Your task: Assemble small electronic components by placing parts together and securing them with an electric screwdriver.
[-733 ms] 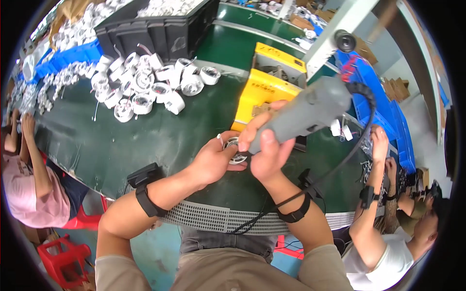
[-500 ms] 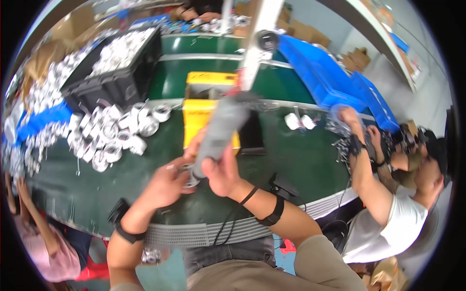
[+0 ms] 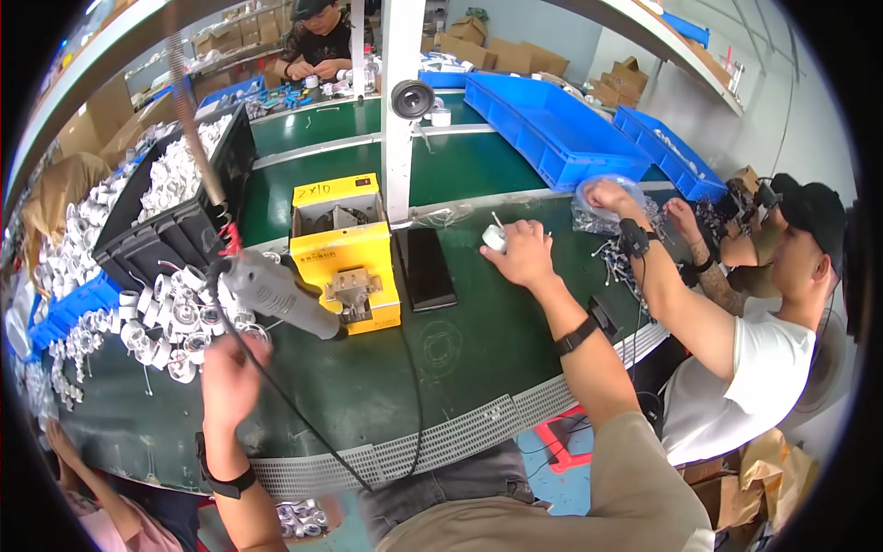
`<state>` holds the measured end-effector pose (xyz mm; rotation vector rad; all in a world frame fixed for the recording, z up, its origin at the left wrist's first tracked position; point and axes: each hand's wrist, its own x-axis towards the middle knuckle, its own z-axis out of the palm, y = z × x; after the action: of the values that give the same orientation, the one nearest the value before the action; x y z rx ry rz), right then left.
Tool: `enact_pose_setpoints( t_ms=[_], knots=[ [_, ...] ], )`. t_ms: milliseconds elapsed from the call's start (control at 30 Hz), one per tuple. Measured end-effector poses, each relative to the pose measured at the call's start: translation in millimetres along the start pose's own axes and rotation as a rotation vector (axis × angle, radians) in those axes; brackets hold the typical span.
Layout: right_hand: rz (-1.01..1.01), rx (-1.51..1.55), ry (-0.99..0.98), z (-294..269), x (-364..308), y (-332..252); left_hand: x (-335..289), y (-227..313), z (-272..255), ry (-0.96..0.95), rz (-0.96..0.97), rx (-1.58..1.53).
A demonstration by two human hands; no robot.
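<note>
A grey electric screwdriver (image 3: 283, 296) hangs tilted from a coiled spring, in front of a yellow box. My left hand (image 3: 235, 373) is below it, beside a heap of white round housings (image 3: 189, 322); motion blur hides what its fingers do. Over on the right, my right hand (image 3: 522, 256) is low over the green table, its fingers curled against a white round housing (image 3: 494, 239) with a short wire sticking up. The palm hides whatever lies beneath it.
The yellow box (image 3: 345, 248) bears a metal fixture (image 3: 354, 287), with a black flat device (image 3: 428, 269) beside it. A black crate (image 3: 175, 216) stands at left, blue trays (image 3: 552, 129) at back right. A cable (image 3: 294, 396) crosses the table. Co-workers sit at both sides and across.
My right hand has let go of the screwdriver and moved right to a white housing. My left hand has moved left toward the heap. The view has shifted, showing more of the far side.
</note>
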<state>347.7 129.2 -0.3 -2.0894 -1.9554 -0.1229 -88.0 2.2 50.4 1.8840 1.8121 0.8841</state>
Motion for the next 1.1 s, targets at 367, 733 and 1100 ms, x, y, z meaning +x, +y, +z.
enact_pose_setpoints(
  t_ms=[367,733,1100],
  knots=[
    [-0.791,0.622,0.14,-52,-100,-107,-16,30,69,-1.044,-0.012,-1.18],
    [-0.44,1.125,-0.756,-27,-120,-114,-14,31,99,-0.692,-0.112,-0.971],
    [-0.343,1.278,-0.934,-22,-116,-110,-19,38,90,-0.479,0.167,-0.546]
  ],
)
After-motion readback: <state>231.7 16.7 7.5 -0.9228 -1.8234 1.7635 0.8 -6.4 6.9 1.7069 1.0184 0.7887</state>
